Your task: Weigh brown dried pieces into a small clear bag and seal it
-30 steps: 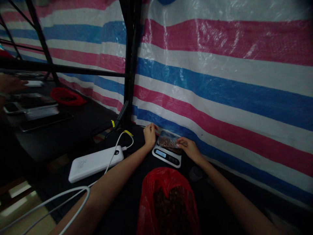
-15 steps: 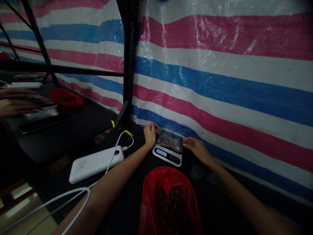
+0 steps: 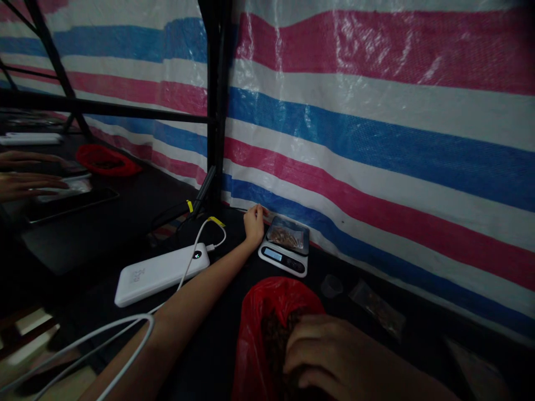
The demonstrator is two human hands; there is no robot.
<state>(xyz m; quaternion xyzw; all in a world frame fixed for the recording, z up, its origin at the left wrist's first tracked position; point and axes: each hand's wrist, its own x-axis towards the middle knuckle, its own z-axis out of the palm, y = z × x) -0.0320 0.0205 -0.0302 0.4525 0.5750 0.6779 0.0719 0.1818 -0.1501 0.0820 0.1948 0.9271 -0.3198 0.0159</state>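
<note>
A small white kitchen scale point(image 3: 284, 258) stands by the striped tarp wall, with a clear bag of brown pieces point(image 3: 287, 236) lying on its dark platform. My left hand point(image 3: 254, 223) rests at the scale's left side, fingers curled against the bag's corner. Close to me a red plastic bag point(image 3: 259, 328) stands open, full of dark brown pieces. My right hand point(image 3: 330, 356) is inside its mouth, fingers bent down into the pieces; what they hold is hidden.
A white power bank point(image 3: 161, 273) with a white cable point(image 3: 104, 340) lies left of my arm. A small clear cup point(image 3: 331, 285) and a filled clear bag point(image 3: 378, 306) lie right of the scale. Another person's hands point(image 3: 25, 175) work over phones at far left, near another red bag point(image 3: 100, 159).
My right hand left the bag on the scale and came back into the red bag near me. The left hand stayed beside the scale. The view tilted down a little.
</note>
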